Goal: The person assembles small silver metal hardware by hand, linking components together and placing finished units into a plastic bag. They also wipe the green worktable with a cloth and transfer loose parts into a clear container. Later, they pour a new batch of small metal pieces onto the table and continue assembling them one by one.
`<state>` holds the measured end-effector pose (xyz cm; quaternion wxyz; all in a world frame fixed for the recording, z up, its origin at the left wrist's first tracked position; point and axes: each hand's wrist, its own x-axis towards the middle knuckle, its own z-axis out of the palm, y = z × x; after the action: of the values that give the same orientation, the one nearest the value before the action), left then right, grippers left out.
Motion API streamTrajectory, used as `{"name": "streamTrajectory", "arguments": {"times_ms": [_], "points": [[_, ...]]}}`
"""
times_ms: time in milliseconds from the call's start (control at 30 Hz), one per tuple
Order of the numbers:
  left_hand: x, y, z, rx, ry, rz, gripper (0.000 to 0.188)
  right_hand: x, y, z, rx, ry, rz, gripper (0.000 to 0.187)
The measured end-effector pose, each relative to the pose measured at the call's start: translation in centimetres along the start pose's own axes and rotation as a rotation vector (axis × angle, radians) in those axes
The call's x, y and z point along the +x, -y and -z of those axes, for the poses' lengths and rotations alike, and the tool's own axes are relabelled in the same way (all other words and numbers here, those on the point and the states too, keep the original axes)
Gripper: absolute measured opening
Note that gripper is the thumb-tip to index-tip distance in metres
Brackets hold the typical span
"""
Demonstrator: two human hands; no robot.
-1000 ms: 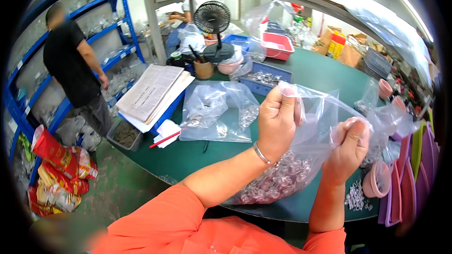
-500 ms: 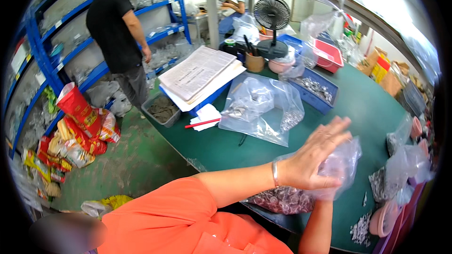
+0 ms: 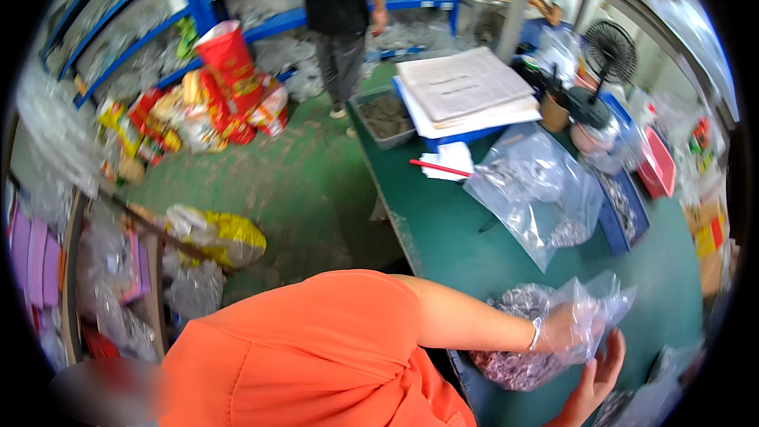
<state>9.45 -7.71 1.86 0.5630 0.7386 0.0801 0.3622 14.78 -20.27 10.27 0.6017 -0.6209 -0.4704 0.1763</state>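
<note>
A clear plastic bag (image 3: 518,368) full of small reddish and silvery pieces lies on the green table close to my body. My left hand (image 3: 563,327), a bracelet at its wrist, is at the bag's loose upper part. Clear film covers its fingers, so their grip is hidden. My right hand (image 3: 601,372) is beside the bag's mouth with thumb and fingers apart, nothing visible between them. Farther back, a flat clear bag (image 3: 545,190) with small shiny parts lies on the table.
A blue bin (image 3: 624,209) of metal parts stands right of the flat bag. Papers (image 3: 466,87), a red pen (image 3: 440,168), a grey tub (image 3: 385,120) and a black fan (image 3: 609,51) are farther back. A person (image 3: 336,24) stands by blue shelves; sacks (image 3: 229,83) lie on the floor.
The view has swung left and down. My left hand has lowered from above the bag to its loose film. My right hand, hidden before, now shows beside it.
</note>
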Motion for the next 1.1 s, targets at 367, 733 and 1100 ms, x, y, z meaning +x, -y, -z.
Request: {"name": "streamTrajectory", "arguments": {"times_ms": [367, 733, 1100], "points": [[-0.9, -0.2, -0.8, 0.384, -0.474, -0.221, 0.027, -5.6, -10.4, 0.0, -0.134, -0.166, -0.502, 0.039], [-20.5, -12.5, 18.7, 0.62, -0.901, -0.13, 0.031, -4.5, -2.1, -17.3, -0.183, 0.355, 0.051, 0.032], [-44.5, -20.3, 18.8, 0.711, -1.862, 0.11, 0.017, -0.2, -6.4, -36.9, -1.0, 0.954, 1.118, 0.048]]}}
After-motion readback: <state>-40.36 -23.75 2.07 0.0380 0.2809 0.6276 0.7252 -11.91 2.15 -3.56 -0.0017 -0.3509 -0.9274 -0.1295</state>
